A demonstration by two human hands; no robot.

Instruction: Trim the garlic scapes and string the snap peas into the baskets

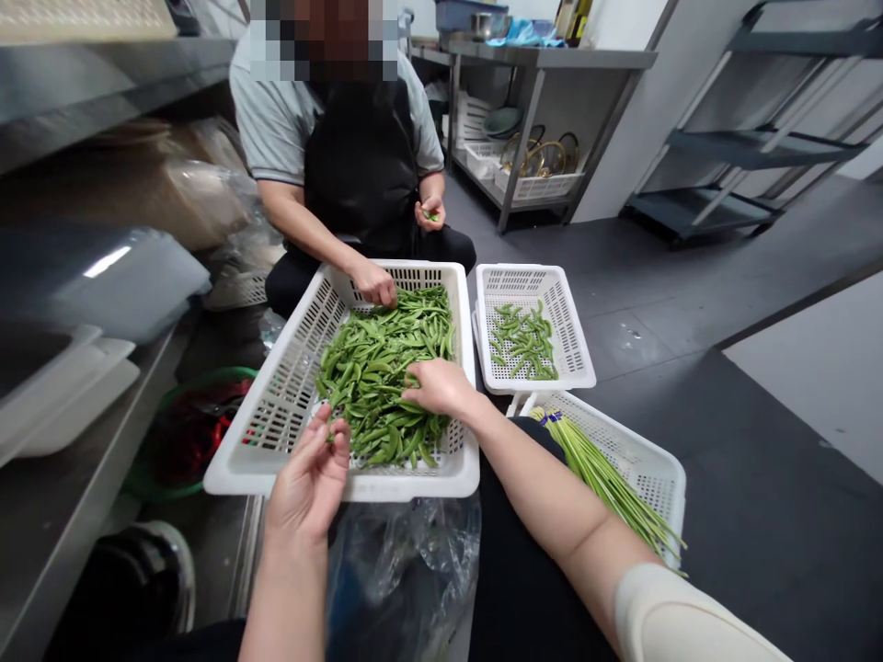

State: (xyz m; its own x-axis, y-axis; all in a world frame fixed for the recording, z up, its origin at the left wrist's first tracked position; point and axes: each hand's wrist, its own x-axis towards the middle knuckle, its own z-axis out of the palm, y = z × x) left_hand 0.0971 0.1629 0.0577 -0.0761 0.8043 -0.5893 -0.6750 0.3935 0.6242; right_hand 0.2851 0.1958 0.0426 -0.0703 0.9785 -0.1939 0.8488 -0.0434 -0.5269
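A large white slotted basket point(255, 478) holds a heap of green pea pods point(386, 368). At its near left edge is my left hand point(310, 473), palm turned up. Its thumb and fingers are curled together around a small bit of green, seemingly a pea pod mostly hidden by the fingers. My right hand point(441, 386) reaches over the basket's right side into the heap. Its fingers are closed at the pods, and what they pinch is largely covered. A smaller white basket point(576, 354) on the right has a thin layer of pods point(522, 340).
Opposite sits a person in a black apron point(362, 165), one hand point(374, 281) in the heap, the other point(431, 213) holding something green. Long green stalks point(607, 469) lie in another basket point(672, 473). Metal shelving point(110, 441) borders the left; a cart point(759, 147) stands back right.
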